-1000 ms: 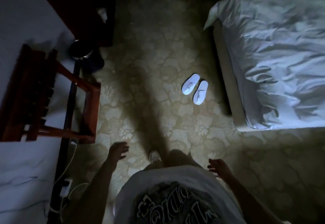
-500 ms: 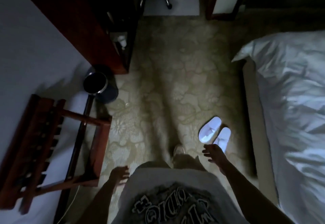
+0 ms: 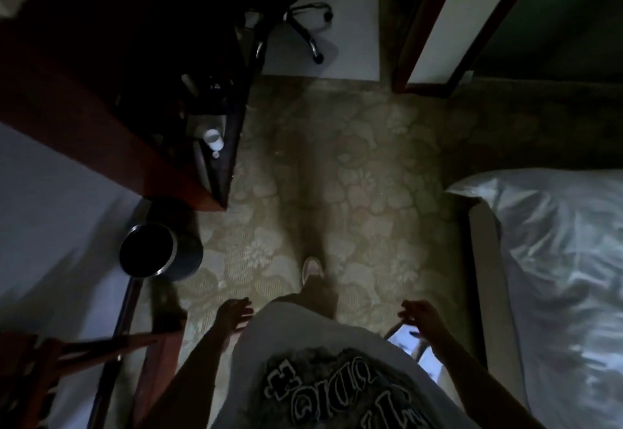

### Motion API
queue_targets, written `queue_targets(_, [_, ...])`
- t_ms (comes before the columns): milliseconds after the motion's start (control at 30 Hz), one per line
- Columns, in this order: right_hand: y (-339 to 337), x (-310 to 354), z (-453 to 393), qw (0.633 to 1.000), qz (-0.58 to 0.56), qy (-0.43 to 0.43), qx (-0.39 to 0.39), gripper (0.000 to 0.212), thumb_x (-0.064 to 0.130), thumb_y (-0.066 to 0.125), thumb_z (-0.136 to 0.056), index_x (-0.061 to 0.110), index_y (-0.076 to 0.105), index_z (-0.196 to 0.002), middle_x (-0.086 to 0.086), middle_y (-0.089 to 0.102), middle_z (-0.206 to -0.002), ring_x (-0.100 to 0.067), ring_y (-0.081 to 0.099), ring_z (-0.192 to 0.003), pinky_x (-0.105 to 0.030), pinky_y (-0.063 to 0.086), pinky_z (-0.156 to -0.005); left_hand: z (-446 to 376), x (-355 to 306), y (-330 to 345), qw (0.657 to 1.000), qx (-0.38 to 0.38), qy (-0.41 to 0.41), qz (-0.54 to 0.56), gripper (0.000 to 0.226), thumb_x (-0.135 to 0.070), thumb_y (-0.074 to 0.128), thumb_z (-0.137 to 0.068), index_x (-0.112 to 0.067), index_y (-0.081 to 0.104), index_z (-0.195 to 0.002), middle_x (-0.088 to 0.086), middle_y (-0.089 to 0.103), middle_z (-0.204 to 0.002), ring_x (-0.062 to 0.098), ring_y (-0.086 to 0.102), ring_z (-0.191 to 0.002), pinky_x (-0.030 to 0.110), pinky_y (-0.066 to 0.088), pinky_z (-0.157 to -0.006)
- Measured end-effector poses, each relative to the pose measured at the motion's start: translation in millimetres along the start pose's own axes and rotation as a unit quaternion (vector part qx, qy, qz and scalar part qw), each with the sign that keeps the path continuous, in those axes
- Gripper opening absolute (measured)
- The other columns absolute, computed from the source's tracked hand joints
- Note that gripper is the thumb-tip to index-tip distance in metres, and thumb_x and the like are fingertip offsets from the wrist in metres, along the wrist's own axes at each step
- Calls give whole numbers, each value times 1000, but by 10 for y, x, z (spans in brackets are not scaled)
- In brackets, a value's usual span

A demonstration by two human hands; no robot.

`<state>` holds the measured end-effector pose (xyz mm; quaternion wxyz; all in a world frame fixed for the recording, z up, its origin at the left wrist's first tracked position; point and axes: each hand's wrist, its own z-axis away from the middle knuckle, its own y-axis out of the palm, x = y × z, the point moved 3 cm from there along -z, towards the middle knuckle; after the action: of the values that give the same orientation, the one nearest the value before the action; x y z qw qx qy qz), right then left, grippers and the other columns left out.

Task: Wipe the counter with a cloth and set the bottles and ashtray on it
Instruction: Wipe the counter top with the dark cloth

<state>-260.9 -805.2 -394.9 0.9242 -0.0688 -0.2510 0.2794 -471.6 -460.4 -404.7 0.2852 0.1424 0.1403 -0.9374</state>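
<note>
Dim carpeted room, bed lying at right, now sliding further down-frame than half a second back. Slippers dropping almost under the right hand. Both hands, left hand too, hanging loosely spread, holding nothing. White cup sitting on dark counter. Shirt lettering unreadable.

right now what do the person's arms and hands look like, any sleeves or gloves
Both forearms are bare, with no gloves, watch or rings visible in the dim light on the left hand or the right hand. Any sleeves are out of view; the light grey T-shirt with a dark outlined-letter print is visible.
</note>
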Motion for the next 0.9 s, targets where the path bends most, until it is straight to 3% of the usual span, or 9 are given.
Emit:
queue_targets(133, [-71, 659, -339, 1000, -3, 25, -16, 21, 14, 53, -98, -4, 57, -107, -25, 62, -100, -28, 57, -81, -32, 41, -63, -384, -1795, 124, 994, -8, 103, -17, 30, -24, 52, -101, -3, 59, -121, 16, 65, -114, 32, 62, -106, 44, 49, -92])
queue_targets(233, [-35, 1436, -661, 999, -6, 33, -19, 19, 16, 53, -98, -3, 56, -102, -18, 62, -89, -25, 54, -72, -29, 40, -62, -561, -2829, 209, 985, 8, 168, -26, 31, -29, 57, -98, -7, 63, -120, 12, 70, -113, 28, 67, -106, 38, 54, -85])
queue_targets(300, [64, 1989, -962, 999, -18, 33, -13, 22, 18, 51, -99, -1, 55, -110, -15, 61, -92, -28, 56, -82, -33, 43, -69, -713, -3347, 257, 982, 12, 189, -27, 30, -31, 58, -97, -9, 64, -118, 9, 72, -111, 25, 68, -104, 32, 55, -76])
queue_targets(367, [196, 2700, -1301, 1000, -3, -11, -15, 25, 21, 52, -99, 2, 55, -114, -14, 63, -97, -27, 57, -88, -35, 43, -75, -899, -3689, 303, 983, 7, 182, -15, 31, -31, 58, -98, -9, 64, -118, 10, 71, -112, 26, 68, -106, 35, 56, -79])
queue_targets(500, [694, 4547, -1921, 989, 41, -139, 35, 30, 25, 55, -97, 2, 54, -115, -17, 67, -104, -20, 61, -80, -31, 46, -66, -1241, -4298, 266, 988, -47, 133, 58, 34, -22, 54, -100, -1, 59, -127, 21, 64, -125, 31, 63, -106, 46, 51, -95])
queue_targets(667, [1515, 6819, -2082, 941, 143, -275, 134, 22, 29, 55, -97, 11, 58, -108, -18, 66, -114, -34, 62, -108, -45, 48, -94, -1253, -5454, -129, 973, -118, 126, 155, 38, -8, 44, -103, 10, 49, -137, 31, 61, -116, 43, 60, -92, 42, 48, -79])
queue_targets(733, [1871, 7590, -2007, 910, 172, -344, 155, 22, 23, 55, -97, 6, 60, -110, -17, 66, -110, -31, 62, -103, -39, 48, -89, -1089, -5992, -336, 936, -226, 240, 122, 26, -1, 48, -101, 7, 56, -124, 26, 61, -112, 50, 58, -109, 43, 48, -86])
queue_targets(800, [2216, 8288, -1849, 872, 166, -427, 174, 20, 17, 57, -97, 3, 60, -111, -9, 65, -101, -23, 61, -95, -29, 46, -82, -820, -6527, -531, 880, -313, 355, 42, 13, -4, 56, -98, -5, 61, -110, 14, 60, -112, 37, 62, -108, 40, 50, -89])
queue_targets(900, [2783, 9276, -1532, 790, 182, -548, 205, 11, 16, 58, -96, 10, 59, -105, 7, 63, -93, -7, 60, -88, -14, 46, -77, -457, -7388, -901, 734, -464, 485, -105, 17, -24, 59, -97, -18, 62, -112, -3, 54, -114, 11, 60, -104, 26, 49, -89])
